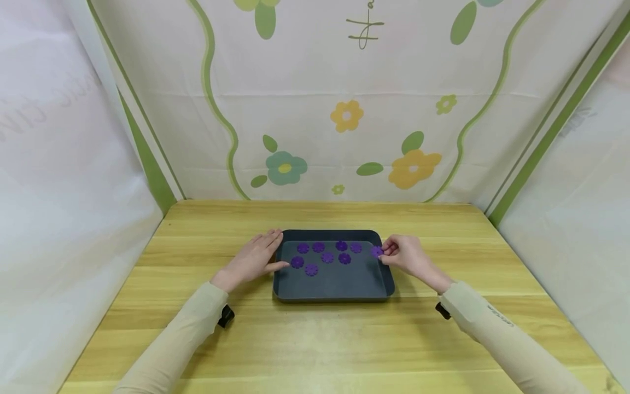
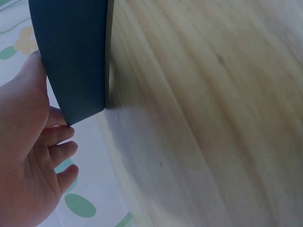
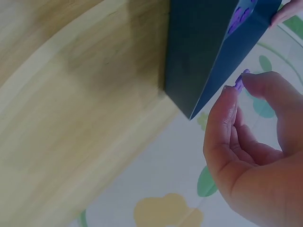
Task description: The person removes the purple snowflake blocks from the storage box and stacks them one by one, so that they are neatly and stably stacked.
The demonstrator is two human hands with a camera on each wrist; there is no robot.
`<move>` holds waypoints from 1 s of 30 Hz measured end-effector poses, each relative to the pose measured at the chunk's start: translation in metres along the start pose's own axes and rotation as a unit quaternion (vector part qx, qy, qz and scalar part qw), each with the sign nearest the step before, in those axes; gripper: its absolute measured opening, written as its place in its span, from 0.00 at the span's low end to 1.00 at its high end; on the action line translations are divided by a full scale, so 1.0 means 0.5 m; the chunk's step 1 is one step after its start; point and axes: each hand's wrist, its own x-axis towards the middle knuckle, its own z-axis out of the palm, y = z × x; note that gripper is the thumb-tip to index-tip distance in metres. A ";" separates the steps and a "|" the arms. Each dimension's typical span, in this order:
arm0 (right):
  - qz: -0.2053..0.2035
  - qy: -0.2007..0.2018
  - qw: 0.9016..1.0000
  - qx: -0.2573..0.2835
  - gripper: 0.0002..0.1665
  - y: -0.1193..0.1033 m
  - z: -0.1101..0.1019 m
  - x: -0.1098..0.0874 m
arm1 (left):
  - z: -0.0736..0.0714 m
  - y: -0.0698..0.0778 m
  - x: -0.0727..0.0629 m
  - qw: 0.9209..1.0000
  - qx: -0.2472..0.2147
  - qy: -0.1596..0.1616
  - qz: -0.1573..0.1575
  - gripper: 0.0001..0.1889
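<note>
A dark grey rectangular tray (image 1: 339,285) sits on the wooden table, with several purple flower-shaped discs (image 1: 327,257) lying flat towards its back half. My right hand (image 1: 406,254) pinches one purple flower-shaped disc (image 1: 377,251) between thumb and index finger, just above the tray's right rim. The same disc (image 3: 240,81) shows edge-on between the fingertips in the right wrist view. At the tray's left side lies my left hand (image 1: 253,257), its fingers extended along the rim and its thumb reaching over the edge. In the left wrist view, the left hand (image 2: 28,142) touches the tray's corner.
Bare wooden tabletop (image 1: 315,345) extends in front of the tray and to both sides. A white cloth wall (image 1: 305,120) printed with flowers stands behind the table, and white side panels (image 1: 566,180) flank it.
</note>
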 end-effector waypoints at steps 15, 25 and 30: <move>0.016 0.020 1.000 -0.002 0.09 0.041 -0.020 -0.012 | -0.002 0.002 -0.002 1.000 -0.010 -0.005 -0.003 0.44; 0.024 0.027 0.999 -0.026 0.11 0.063 -0.026 -0.022 | 0.003 -0.001 -0.001 1.000 -0.010 -0.007 -0.003 0.44; 0.031 0.023 0.999 -0.030 0.11 0.077 -0.029 -0.026 | 0.002 0.000 -0.001 1.000 -0.013 -0.008 -0.005 0.44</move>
